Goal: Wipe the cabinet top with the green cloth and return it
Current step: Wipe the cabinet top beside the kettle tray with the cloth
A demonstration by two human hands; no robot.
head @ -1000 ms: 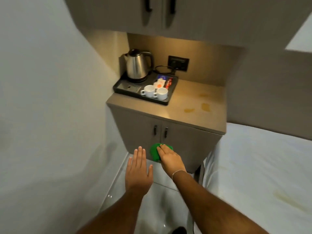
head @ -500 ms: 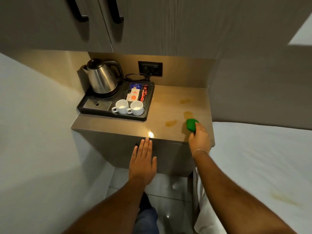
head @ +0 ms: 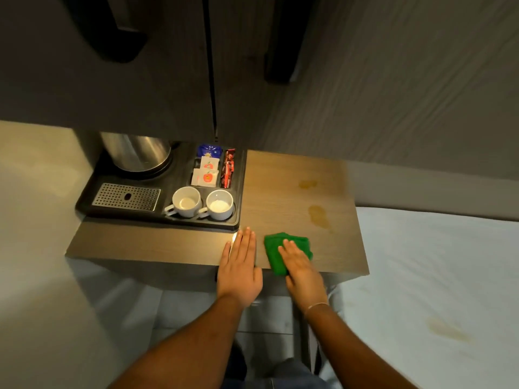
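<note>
— Two hands are out in front of us. Our right hand [head: 302,269] lies flat on the green cloth [head: 273,248] and presses it down on the cabinet top [head: 295,192]. The fingers are stretched out, not curled around it.

— Where is the cloth on the surface?

— Near the front edge, at about 5 o'clock from the middle. A bit of it hangs over that edge. Our left hand [head: 238,266] is just beside it, at 9 o'clock from the cloth. That hand is open and flat too, holding nothing, and its fingertips reach over the front edge.

— Do we see any mess?

— Yes, two yellow-brown stains [head: 317,216]. Both sit at about 1 o'clock from the cloth, one farther back than the other. The cloth is not touching them.

— What else is up there?

— At 10 o'clock from our hands there is a black tray [head: 87,200]. It holds a shiny kettle [head: 137,153], two white cups [head: 203,204] side by side, and some little packets [head: 209,168]. At 3 o'clock we see a white bed [head: 435,276] right next to the cabinet.
</note>
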